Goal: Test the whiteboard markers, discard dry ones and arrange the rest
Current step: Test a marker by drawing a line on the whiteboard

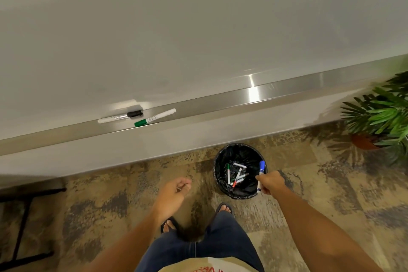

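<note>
Right hand (271,182) grips blue marker (261,169) over bin (220,162) — barrel half hidden; left hand (174,191) loosely curled, empty.

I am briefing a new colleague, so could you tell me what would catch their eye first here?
The right hand grips a blue marker over the black bin, which already holds several markers. On the steel tray under the whiteboard lie a black marker and a green marker.

Patterned carpet (110,201), potted plant (384,115)
</note>
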`<state>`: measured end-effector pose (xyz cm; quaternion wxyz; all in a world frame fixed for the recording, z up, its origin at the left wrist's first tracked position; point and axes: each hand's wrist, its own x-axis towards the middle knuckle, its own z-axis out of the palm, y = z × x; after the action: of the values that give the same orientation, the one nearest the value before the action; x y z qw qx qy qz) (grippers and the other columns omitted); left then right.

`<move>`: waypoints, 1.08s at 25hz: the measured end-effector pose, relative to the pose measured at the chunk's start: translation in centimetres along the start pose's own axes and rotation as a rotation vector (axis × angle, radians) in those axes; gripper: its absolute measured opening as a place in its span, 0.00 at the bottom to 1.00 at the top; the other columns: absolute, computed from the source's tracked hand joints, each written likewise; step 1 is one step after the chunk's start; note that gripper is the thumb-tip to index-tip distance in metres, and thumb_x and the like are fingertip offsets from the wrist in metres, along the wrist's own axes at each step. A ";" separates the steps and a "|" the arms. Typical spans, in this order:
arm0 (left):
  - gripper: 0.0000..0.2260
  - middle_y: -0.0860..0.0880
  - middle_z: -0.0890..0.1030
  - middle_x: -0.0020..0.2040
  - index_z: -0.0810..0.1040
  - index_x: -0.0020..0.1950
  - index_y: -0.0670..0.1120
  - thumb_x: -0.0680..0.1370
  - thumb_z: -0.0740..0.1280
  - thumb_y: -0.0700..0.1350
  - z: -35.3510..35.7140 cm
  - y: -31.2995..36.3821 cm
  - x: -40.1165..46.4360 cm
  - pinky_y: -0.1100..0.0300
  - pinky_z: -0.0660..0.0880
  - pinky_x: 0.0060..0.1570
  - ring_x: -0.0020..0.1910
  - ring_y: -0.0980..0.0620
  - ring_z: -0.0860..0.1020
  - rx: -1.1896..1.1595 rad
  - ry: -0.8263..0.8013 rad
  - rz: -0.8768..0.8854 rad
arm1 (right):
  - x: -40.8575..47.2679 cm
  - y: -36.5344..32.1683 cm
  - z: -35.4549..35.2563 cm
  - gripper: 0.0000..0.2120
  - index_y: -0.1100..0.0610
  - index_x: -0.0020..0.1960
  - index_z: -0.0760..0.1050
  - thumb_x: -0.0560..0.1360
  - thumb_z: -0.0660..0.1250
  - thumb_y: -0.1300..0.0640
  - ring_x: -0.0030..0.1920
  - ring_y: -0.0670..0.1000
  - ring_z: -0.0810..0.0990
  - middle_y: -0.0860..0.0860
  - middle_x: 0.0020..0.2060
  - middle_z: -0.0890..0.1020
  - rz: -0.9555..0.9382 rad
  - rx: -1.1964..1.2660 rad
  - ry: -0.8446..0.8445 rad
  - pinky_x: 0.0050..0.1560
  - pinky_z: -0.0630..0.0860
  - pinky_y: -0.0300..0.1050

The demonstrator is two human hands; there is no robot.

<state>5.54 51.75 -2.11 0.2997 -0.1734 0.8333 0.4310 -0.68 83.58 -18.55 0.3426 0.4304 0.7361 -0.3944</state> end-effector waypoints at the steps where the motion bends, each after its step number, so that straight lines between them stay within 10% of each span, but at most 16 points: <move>1: 0.08 0.56 0.80 0.53 0.75 0.52 0.60 0.82 0.63 0.45 0.0 0.1 0.2 0.59 0.75 0.57 0.54 0.56 0.78 -0.008 -0.001 -0.003 | 0.4 -0.1 -0.1 0.10 0.70 0.44 0.78 0.74 0.72 0.62 0.24 0.55 0.78 0.61 0.31 0.80 0.014 0.029 0.014 0.29 0.80 0.48; 14: 0.06 0.58 0.80 0.53 0.75 0.56 0.60 0.82 0.63 0.48 -1.3 -0.2 0.7 0.55 0.77 0.58 0.50 0.58 0.80 0.012 -0.029 -0.015 | -2.4 0.3 -0.1 0.10 0.60 0.56 0.75 0.79 0.66 0.54 0.47 0.58 0.82 0.56 0.47 0.81 0.101 0.189 -0.143 0.42 0.76 0.50; 27: 0.06 0.53 0.81 0.52 0.78 0.57 0.54 0.82 0.64 0.48 -5.8 0.9 -0.8 0.51 0.78 0.59 0.51 0.52 0.81 -0.212 0.190 0.017 | -11.3 -6.8 2.2 0.08 0.54 0.57 0.78 0.82 0.63 0.53 0.44 0.55 0.83 0.54 0.53 0.83 -0.350 0.096 -0.316 0.40 0.78 0.49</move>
<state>3.66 47.53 1.52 0.1958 -0.2371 0.8092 0.5006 -2.01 75.36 -8.07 0.3591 0.2449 0.7172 -0.5447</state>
